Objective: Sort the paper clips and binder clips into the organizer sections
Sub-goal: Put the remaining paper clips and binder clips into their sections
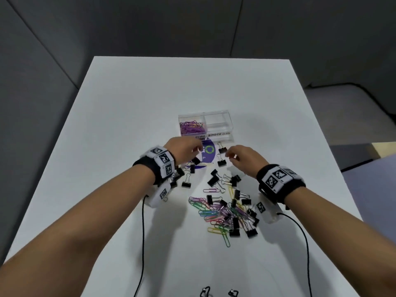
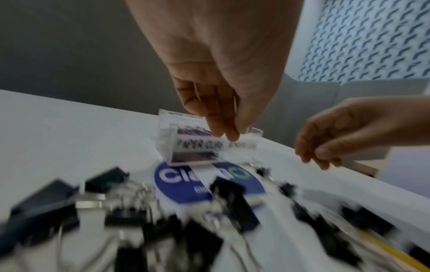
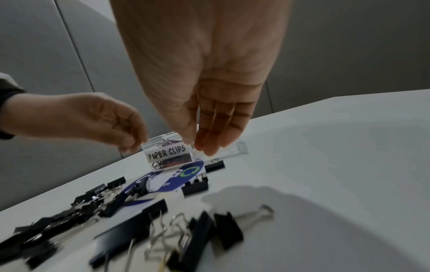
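Even, soft overhead light; left wrist view v. motion-blurred, head view edges warped, faint shadows.

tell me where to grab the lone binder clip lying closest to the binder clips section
Take the binder clip by its black body, pinching the two flat sides from above with the right hand, which is nearest. Its wire handles point away toward the organizer and look thin and loose, so they would likely swing. It lies apart from the other clips, so fingers should fit either side.

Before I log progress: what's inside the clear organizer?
The organizer holds purple paper clips in its left section; the right section looks empty. The label strip hides its front bottom.
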Action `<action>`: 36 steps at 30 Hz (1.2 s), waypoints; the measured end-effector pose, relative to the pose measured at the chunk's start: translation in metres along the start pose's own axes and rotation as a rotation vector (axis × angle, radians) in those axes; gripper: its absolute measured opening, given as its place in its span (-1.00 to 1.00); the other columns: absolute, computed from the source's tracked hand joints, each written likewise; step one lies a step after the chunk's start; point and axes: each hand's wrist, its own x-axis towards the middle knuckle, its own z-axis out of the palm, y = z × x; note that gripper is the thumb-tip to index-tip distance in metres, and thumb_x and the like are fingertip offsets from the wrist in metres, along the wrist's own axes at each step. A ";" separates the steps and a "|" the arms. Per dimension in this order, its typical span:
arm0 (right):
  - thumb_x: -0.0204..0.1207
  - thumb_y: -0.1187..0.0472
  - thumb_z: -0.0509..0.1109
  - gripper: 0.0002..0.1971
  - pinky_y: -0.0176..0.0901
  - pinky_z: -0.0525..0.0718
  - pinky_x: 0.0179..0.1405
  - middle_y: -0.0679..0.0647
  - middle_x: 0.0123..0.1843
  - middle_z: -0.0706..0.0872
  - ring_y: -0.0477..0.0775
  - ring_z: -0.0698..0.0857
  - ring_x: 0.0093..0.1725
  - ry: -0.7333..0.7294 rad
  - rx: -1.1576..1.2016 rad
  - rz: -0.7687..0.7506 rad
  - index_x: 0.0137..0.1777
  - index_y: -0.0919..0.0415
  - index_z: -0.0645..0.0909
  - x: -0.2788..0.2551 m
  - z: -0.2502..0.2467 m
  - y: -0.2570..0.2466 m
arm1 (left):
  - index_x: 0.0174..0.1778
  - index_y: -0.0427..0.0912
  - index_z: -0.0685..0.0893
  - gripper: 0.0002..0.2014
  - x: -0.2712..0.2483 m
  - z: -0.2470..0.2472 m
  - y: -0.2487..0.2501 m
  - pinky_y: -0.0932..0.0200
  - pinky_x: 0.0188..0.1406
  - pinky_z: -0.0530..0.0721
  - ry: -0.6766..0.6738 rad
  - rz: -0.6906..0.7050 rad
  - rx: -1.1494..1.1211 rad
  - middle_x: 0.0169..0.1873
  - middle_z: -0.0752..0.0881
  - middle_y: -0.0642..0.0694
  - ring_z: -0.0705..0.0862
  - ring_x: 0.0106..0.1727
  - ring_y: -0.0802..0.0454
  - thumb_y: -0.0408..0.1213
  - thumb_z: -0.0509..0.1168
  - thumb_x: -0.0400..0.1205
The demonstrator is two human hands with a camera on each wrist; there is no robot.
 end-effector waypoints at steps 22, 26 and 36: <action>0.58 0.20 0.27 -0.72 -0.01 0.58 0.14 0.21 0.26 0.57 0.24 0.62 0.18 -0.036 -0.020 0.262 0.26 0.25 0.49 -0.079 0.075 -0.006 | 0.41 -0.19 0.50 -0.67 -0.082 0.095 0.033 0.05 0.28 0.53 -0.137 -0.087 -0.028 0.30 0.58 -0.15 0.54 0.34 -0.11 -0.26 0.14 0.72; 0.58 0.24 0.31 -0.88 0.01 0.58 0.07 0.22 0.23 0.50 0.18 0.57 -0.06 -0.042 0.047 0.250 0.04 0.25 0.49 -0.065 0.081 -0.021 | 0.22 -0.26 0.61 -0.76 -0.085 0.094 0.020 0.18 0.22 0.49 -0.126 -0.145 -0.130 0.23 0.64 -0.18 0.59 0.26 -0.08 -0.39 0.18 0.67; 0.56 0.31 0.27 -0.90 -0.12 0.45 -0.18 0.13 -0.08 0.55 0.11 0.54 -0.13 -0.030 0.046 0.233 -0.16 0.21 0.42 -0.054 0.073 -0.023 | 0.22 -0.28 0.63 -0.73 -0.093 0.091 0.007 0.12 0.23 0.53 -0.114 -0.160 -0.153 0.23 0.61 -0.20 0.60 0.24 -0.12 -0.43 0.11 0.68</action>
